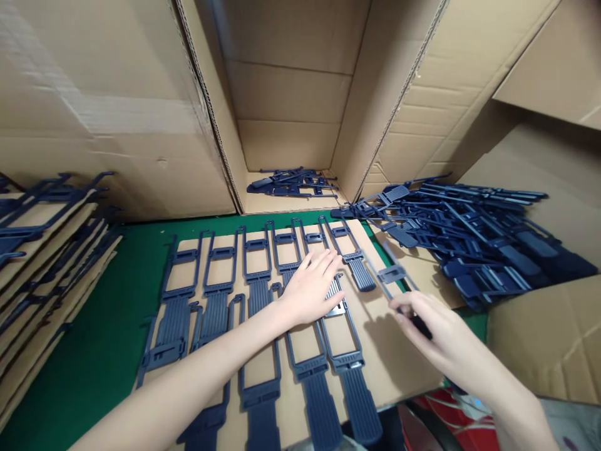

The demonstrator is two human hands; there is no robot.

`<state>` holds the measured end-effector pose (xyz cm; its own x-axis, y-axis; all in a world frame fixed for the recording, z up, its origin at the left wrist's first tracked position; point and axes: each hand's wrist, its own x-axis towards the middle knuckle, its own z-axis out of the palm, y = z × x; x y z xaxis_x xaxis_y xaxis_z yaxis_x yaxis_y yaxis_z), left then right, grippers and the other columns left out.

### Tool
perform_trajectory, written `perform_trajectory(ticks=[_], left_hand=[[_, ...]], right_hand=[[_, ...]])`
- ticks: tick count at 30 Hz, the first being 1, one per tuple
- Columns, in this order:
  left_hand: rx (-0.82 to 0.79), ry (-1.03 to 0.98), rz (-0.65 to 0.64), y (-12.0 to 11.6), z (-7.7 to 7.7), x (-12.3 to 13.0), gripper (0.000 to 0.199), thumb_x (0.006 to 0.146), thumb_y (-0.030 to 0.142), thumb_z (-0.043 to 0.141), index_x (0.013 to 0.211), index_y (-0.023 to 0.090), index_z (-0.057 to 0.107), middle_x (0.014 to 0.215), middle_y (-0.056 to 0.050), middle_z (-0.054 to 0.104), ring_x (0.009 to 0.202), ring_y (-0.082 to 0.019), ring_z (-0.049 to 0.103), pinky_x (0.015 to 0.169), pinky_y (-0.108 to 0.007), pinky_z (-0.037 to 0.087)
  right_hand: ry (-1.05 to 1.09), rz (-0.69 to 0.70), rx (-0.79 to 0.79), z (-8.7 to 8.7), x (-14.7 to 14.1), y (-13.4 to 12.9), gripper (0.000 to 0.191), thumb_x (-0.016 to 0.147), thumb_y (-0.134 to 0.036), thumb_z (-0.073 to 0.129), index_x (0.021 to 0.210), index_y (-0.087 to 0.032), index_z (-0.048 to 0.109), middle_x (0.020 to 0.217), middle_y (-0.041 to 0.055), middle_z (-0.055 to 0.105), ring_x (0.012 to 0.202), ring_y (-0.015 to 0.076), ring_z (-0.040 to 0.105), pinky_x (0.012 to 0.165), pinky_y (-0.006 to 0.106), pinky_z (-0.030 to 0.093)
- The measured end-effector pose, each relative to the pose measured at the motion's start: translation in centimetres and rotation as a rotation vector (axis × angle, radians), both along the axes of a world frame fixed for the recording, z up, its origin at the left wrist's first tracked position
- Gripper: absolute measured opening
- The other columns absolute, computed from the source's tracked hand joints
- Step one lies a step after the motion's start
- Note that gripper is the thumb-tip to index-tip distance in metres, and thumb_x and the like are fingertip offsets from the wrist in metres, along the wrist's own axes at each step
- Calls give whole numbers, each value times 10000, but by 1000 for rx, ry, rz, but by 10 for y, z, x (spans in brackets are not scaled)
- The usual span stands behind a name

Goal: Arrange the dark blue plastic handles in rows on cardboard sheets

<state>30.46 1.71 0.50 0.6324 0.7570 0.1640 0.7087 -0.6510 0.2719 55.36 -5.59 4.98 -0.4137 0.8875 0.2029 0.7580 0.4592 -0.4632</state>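
Dark blue plastic frames with ribbed paddle ends lie in two rows on a cardboard sheet (375,338). My left hand (312,285) rests palm down over the middle of the rows, fingers stretched out; it hides parts of the frames beneath. A frame with a ribbed paddle (361,272) lies just right of its fingertips, and another frame (345,338) extends below the hand. At the sheet's right side, my right hand (429,322) grips one more blue plastic frame (392,274), raised above the surface and slightly blurred. Its lower end is hidden by the fingers.
A large heap of similar blue frames (474,225) lies at the right. Several more frames (293,183) sit inside an open cardboard box (288,94) at the back. Stacked cardboard sheets (79,269) with frames between them stand at left, on the green tabletop (131,263).
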Motion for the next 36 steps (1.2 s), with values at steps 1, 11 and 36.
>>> perform_trajectory(ticks=[1, 11, 36], left_hand=[[-1, -2, 1, 0, 0, 0, 649, 937, 483, 365, 1454, 104, 267, 1524, -141, 293, 1441, -241, 179, 1179, -450, 113], [22, 1, 4, 0, 0, 1, 612, 933, 474, 396, 1426, 117, 334, 1512, -142, 320, 1433, -257, 203, 1175, -466, 120], [66, -13, 2, -1, -1, 1, 508, 937, 465, 408, 1339, 161, 473, 1498, -143, 346, 1421, -271, 236, 1169, -475, 145]], right_hand=[[-34, 9, -4, -5, -1, -1, 99, 924, -259, 453, 963, -274, 543, 904, 34, 633, 872, 206, 611, 753, 347, 491], [-18, -70, 39, -35, -30, -23, 233, 900, -239, 502, 1129, -271, 533, 1293, 103, 463, 1224, 254, 456, 978, 450, 429], [16, -293, 46, -43, -43, -31, 399, 891, -386, 531, 1256, -227, 520, 1342, 104, 519, 1244, 261, 477, 1028, 453, 411]])
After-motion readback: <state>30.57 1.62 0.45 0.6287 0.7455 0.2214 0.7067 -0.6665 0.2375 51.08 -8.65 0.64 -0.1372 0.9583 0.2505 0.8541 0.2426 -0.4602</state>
